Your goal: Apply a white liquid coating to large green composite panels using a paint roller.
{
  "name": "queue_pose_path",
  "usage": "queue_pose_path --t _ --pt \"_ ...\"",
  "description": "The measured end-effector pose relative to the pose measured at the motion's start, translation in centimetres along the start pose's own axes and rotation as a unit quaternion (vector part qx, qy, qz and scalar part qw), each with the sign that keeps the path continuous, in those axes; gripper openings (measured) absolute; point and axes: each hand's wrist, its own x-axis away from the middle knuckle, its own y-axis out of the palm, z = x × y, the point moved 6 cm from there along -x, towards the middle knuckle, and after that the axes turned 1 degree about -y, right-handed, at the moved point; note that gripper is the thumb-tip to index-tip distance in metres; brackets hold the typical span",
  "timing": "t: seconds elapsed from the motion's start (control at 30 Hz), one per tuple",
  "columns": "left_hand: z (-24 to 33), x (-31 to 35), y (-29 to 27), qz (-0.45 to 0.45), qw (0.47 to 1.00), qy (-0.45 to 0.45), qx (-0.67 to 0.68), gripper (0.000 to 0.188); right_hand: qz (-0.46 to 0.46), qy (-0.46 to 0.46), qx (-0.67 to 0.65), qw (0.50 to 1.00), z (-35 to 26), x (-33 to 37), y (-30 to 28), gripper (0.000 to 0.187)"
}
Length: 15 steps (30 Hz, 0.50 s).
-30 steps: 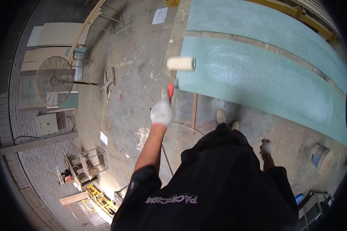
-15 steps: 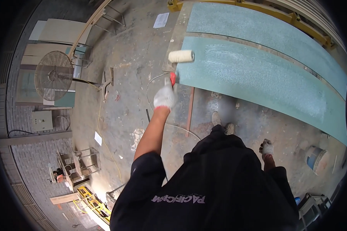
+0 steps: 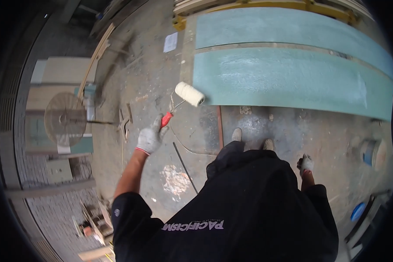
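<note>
My left hand (image 3: 150, 139), in a white knit glove, grips the red handle of a paint roller (image 3: 190, 94). The roller's cream sleeve is in the air or over the floor, just off the near left corner of a pale green panel (image 3: 292, 81) with a wet-looking sheen. Behind it lies a second green panel (image 3: 270, 27), with a narrow gap between them. My right hand (image 3: 307, 164), also gloved, hangs low at my side with its fingers curled. A dark patch shows at those fingers, and I cannot make out whether it is a held thing.
A pail (image 3: 373, 153) stands on the floor at the right. To the left are a standing fan (image 3: 65, 118) and boards leaning on a brick wall. A thin dark rod (image 3: 184, 167) and a cable lie on the floor. A white sheet (image 3: 170, 42) lies beyond the panels' left end.
My left hand has drawn the roller left and toward me, from over the panel's left edge to off its near corner. My view has shifted; my right hand still hangs low.
</note>
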Motion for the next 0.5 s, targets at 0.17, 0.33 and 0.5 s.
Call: queue_pose_path --t 0.17,0.33,0.5 --pt "-4.2 -10.1 3.0 -0.175 0.941 0.223 -0.182 0.061 0.081 -0.089 -0.058 0.991 0.4 3.0 -0.1 0.024" --pt "19.6 -17.9 0.6 -0.162 0.91 0.365 -0.113 0.045 0.179 0.033 -0.109 0.977 12.2 8.9 1.8 0.021" --pt "9.9 -17.8 2.0 -0.185 0.887 0.396 -0.148 0.056 0.148 -0.002 -0.066 0.987 20.1 15.5 7.2 0.02"
